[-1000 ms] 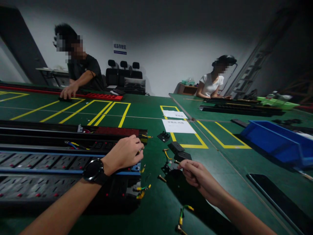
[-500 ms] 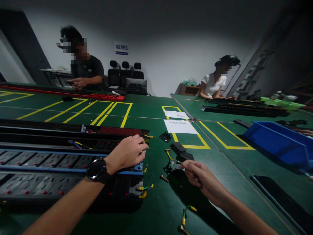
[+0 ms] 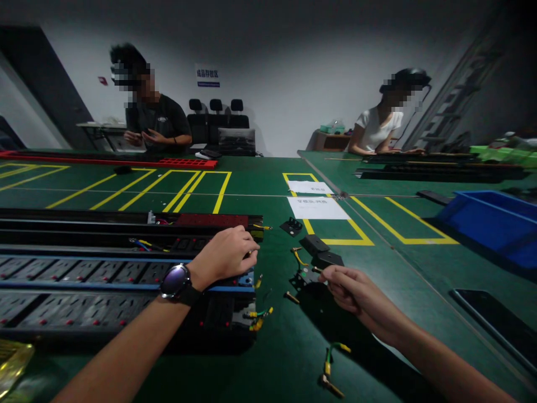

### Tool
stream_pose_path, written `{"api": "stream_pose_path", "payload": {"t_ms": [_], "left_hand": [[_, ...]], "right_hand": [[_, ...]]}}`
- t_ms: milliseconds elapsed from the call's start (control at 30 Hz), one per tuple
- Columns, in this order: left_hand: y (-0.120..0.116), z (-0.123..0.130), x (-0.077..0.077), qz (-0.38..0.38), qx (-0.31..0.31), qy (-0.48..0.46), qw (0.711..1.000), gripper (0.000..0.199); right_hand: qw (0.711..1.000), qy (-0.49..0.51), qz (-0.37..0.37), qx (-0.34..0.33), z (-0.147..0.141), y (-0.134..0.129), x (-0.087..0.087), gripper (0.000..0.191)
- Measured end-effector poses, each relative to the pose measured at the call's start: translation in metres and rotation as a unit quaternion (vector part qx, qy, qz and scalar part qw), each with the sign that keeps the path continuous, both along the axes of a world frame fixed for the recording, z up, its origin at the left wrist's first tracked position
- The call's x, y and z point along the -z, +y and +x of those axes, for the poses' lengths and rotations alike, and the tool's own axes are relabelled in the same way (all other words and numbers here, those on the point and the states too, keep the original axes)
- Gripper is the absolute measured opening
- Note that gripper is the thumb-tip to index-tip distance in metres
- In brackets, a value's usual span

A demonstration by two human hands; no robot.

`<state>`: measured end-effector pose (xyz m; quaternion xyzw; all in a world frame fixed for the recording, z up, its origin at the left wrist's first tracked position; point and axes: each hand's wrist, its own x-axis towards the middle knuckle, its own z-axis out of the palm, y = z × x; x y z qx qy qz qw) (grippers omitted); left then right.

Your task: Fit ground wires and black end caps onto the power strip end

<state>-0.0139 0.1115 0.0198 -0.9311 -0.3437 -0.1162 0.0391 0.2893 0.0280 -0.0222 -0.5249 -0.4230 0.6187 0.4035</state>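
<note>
My left hand (image 3: 229,254), with a watch (image 3: 175,281) at its wrist, lies over the right end of the power strips. Its fingers are curled in and hide whatever is between them. Below it run a blue-edged power strip (image 3: 90,270) and a black power strip (image 3: 96,310), with yellow-green wires (image 3: 262,313) coming out of the end. My right hand (image 3: 350,288) pinches a small brass-coloured screw (image 3: 317,270) above the table. Beside it lie a similar screw (image 3: 291,298), a short yellow wire (image 3: 299,256) and black end pieces (image 3: 314,244).
A loose green-yellow wire (image 3: 328,358) lies in front. At right are a phone (image 3: 495,324) and a blue bin (image 3: 489,226). Paper sheets (image 3: 319,208) lie on the green table (image 3: 251,196) with yellow tape outlines. Two co-workers (image 3: 159,120) are across the table.
The camera view has shifted a little, so things sit slightly farther right. Both my hands keep nearly the same pose. The left co-worker's hands have moved apart.
</note>
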Motion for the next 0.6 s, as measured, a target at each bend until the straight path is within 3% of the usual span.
{"api": "stream_pose_path", "payload": {"t_ms": [600], "left_hand": [[0.0014, 0.0007, 0.0005, 0.010, 0.004, 0.006, 1.000, 0.026]], "right_hand": [[1.000, -0.016, 0.010, -0.002, -0.0006, 0.0020, 0.0000, 0.034]]}}
